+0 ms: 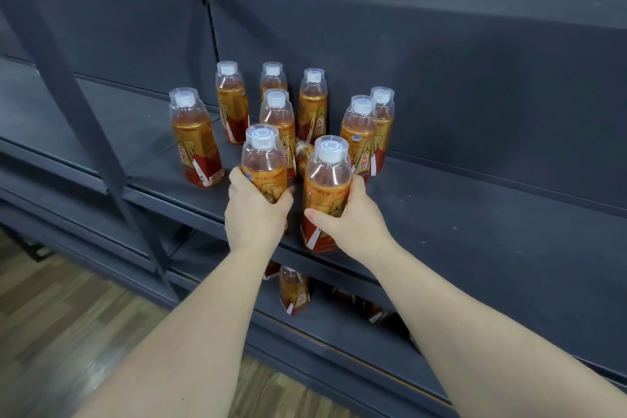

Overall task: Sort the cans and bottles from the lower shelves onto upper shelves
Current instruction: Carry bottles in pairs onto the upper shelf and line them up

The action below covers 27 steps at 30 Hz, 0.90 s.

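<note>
Bottles are grasped upright, one in the left hand [256, 210], one in the right hand [353, 214], at the upper shelf [475, 207] edge, probably for placement beside the standing group [276, 112].

Bare shelf [475, 200] lies open to the right — bottles [276, 112] crowd the far left, a slanted brace [84, 119] bars the left.

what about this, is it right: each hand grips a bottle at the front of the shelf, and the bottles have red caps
Not quite: the caps are white, not red, as the head view shows. The rest holds: the left hand grips the left bottle and the right hand the right bottle, at the front of the shelf.
</note>
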Motion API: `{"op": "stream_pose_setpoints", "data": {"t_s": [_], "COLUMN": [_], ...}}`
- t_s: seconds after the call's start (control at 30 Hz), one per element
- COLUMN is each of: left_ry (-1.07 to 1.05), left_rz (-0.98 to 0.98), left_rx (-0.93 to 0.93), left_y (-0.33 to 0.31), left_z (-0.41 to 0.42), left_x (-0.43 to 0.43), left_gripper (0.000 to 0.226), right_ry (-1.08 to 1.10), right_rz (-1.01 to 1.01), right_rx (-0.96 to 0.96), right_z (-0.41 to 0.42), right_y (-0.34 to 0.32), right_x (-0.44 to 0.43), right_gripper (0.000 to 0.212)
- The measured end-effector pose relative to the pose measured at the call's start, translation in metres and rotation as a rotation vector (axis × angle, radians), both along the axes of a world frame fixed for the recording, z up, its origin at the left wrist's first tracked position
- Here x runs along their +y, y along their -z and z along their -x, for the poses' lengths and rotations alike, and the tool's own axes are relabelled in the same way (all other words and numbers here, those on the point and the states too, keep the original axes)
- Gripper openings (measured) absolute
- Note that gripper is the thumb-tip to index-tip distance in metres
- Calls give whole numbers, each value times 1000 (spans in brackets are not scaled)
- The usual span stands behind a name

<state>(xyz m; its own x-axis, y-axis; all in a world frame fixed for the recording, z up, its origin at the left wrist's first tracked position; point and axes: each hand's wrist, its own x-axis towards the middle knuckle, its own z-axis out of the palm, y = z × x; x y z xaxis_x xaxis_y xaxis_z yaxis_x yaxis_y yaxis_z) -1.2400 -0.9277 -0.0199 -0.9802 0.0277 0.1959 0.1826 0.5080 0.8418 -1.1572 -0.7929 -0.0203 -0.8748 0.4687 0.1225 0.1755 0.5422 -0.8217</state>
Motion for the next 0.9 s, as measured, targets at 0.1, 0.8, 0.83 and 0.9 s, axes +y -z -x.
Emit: {"op": "stream_pose_setpoints", "data": {"t_s": [0.1,0.8,0.83,0.9], "left_ry": [-3,18,20,21], "left_rz": [16,49,48,42], "left_rx": [5,-8,-9,-10], "left_y": [0,8,8,9], "left_z": [1,2,2,3], "left_x": [1,-3,-3,-3], "left_gripper": [76,82,82,82], "right_ry": [-8,98,101,105], "right_rz": [14,98,97,93], "right_rx": [2,109,106,105], "right_z": [1,4,4,4], "right_y": [1,10,10,10], "right_x": [0,-19,-20,-20], "right_gripper": [90,87,86,86]}}
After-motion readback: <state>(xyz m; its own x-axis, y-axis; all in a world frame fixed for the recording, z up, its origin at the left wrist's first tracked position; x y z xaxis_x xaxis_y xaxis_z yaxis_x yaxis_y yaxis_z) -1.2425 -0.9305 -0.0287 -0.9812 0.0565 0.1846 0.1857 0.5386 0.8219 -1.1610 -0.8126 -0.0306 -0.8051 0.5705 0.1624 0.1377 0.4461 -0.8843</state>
